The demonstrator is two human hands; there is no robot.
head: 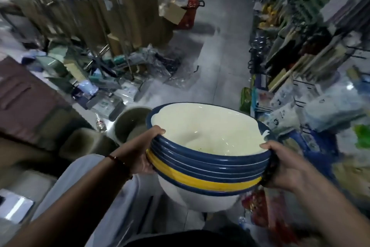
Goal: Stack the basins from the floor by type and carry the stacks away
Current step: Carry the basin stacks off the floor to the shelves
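Note:
A nested stack of basins hangs in the air in front of me, low in the middle of the view. They are cream inside with several dark blue rims, one yellow rim and white bowls below. My left hand grips the stack's left rims, thumb over the top edge. My right hand grips the right rims the same way. The stack tilts slightly toward me.
A grey bucket stands on the floor just left of the stack. Packaged goods and mop handles crowd the left side. Shelves of goods line the right. A grey tiled aisle runs ahead toward a red trolley with a carton.

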